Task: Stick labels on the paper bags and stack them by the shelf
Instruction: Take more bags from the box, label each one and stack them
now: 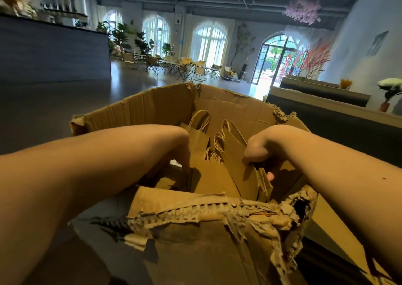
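Observation:
A torn open cardboard box (152,108) stands in front of me with several flat brown paper bags (232,154) with twisted handles standing inside it. Both my forearms reach down into the box. My left hand (181,154) is down at the left of the bags, its fingers pointing down and mostly hidden in shadow. My right hand (258,152) is curled over the top edges of a bundle of bags at the right, thumb on the near side and a fingertip showing behind them. No labels are in view.
The box's near wall (217,219) is ripped and ragged. A dark counter (54,52) runs along the left, a low bench or shelf unit (326,115) at the right. Folding chairs and tables (174,67) stand far across the open floor.

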### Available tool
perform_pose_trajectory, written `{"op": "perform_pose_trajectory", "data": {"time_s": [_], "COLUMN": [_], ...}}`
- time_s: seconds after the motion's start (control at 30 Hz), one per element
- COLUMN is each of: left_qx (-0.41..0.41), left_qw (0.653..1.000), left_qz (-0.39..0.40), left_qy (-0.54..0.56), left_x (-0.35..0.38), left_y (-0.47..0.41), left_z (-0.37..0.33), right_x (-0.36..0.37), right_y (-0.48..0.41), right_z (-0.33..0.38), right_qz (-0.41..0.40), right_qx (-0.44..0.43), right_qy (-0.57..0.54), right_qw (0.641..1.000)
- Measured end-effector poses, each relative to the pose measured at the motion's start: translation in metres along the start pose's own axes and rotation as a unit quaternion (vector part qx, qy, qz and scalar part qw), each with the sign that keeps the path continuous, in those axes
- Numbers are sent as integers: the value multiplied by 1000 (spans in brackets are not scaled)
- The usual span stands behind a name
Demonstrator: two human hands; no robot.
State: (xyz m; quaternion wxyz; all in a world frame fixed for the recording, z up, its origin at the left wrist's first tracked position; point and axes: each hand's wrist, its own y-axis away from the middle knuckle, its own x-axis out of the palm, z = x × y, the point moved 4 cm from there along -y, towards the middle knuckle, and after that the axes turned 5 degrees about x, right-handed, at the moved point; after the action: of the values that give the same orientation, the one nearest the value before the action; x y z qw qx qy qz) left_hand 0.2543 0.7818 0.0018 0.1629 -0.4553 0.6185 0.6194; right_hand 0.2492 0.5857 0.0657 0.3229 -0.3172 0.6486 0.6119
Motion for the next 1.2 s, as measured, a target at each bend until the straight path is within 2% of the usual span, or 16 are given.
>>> {"op": "perform_pose_trajectory", "data": {"time_s": [0.13,0.3,0.4,0.57,0.7,0.83,0.97,1.1,1.2], "left_qx": [-23,35,61,48,91,165,271,292,313], "left_qw": [996,975,970,974,976,953,920,904,865], "left_qz": [38,-53,-82,34,29,-9,-88,-182,-245], "left_qy": [76,215,220,221,193,253,268,254,307], "left_x": [2,-9,-14,12,11,-4,-23,-49,-66], "left_y": [-19,-30,-33,-36,-33,-20,3,18,30], "left_z": [3,-8,-10,-20,-29,-38,-57,-53,-43], "right_x": [3,2,1,0,4,-1,-11,-14,-21], "right_y": [3,5,2,-3,-7,-2,3,7,5], "right_z": [5,8,11,14,14,16,14,9,10], "right_qz": [-8,-22,-41,-61,-38,-66,-56,-52,-115], "right_qx": [-11,-37,-60,-84,-60,-86,-79,-95,-128], "right_qy": [71,77,70,46,48,42,-57,-96,-116], "right_qw": [997,996,995,994,996,993,994,989,978]}}
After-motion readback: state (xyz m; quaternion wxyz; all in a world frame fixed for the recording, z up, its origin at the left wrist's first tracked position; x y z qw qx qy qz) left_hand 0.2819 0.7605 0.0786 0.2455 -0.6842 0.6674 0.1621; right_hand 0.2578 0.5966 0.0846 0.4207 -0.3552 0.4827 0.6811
